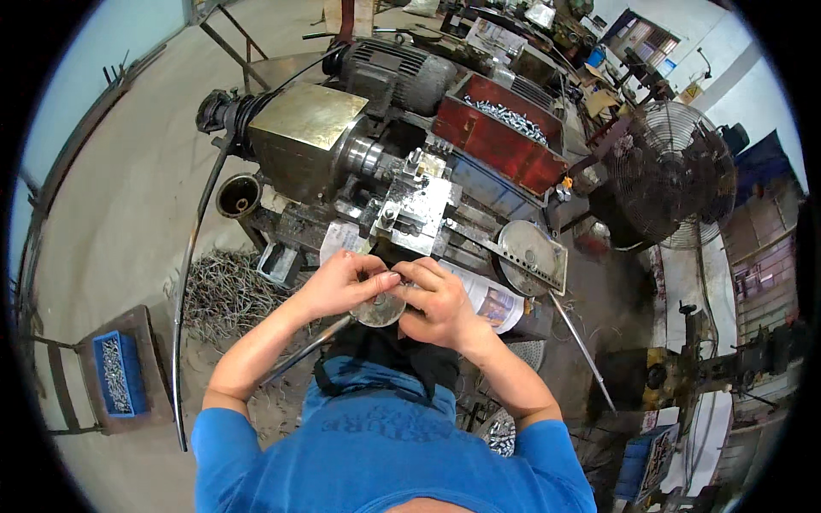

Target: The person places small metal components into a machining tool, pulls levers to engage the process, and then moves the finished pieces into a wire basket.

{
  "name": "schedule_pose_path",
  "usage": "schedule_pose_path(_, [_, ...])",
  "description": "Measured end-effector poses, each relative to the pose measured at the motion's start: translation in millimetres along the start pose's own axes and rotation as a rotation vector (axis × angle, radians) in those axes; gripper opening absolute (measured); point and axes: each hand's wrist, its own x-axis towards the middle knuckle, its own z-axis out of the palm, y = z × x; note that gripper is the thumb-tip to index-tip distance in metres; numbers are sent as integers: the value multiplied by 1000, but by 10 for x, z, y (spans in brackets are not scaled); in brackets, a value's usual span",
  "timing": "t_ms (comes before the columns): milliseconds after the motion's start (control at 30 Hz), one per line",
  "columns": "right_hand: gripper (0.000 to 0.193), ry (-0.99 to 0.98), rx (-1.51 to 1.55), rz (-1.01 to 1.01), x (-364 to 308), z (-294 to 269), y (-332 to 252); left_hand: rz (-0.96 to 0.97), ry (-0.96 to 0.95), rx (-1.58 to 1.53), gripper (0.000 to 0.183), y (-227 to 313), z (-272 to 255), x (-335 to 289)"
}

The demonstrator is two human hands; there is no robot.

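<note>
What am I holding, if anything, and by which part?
Can't be told: your left hand and right hand come together by the round metal disc, hiding anything pinched between.

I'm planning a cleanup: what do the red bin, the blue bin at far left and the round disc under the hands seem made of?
Red bin: probably metal with worn paint, judging by its dark patches. Blue bin: likely moulded plastic, from its even colour and smooth-looking walls. Round disc: looks like dull bare metal, grey with faint glints, though partly hidden.
</note>
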Motion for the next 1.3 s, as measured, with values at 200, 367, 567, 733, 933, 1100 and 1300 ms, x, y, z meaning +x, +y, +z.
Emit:
schedule_pose_path(200, [40, -90, -63, 17, 388, -84, 370, 143, 199, 80, 29, -122, -511, -158])
schedule_pose_path(367, [34, -231, -477, 82, 953, 95, 1105, -183, 557, 702, 30, -289, -1255, -839])
schedule_pose_path(567, [23, -414, -701, 159, 1239, 530, 1680, -612, 662, 1002, 34, -994, -1559, -1927])
schedule_pose_path(733, [25, -489, -653, 233, 1259, 566, 1691, -569, 803, 792, 34, -1405, -1166, -2126])
schedule_pose_path(933, [21, -264, -552, 96, 1144, 774, 2087, -544, 851, 780, 34, -1752, -1201, -2048])
schedule_pose_path(1100, [19, -240, -469, 181, 1249, 810, 1986, -631, 844, 893, 31, -1810, -1208, -2105])
schedule_pose_path(1300, [18, -214, -383, 338, 1288, 777, 1904, -825, 724, 1298, 21, -2447, -2309, -2753])
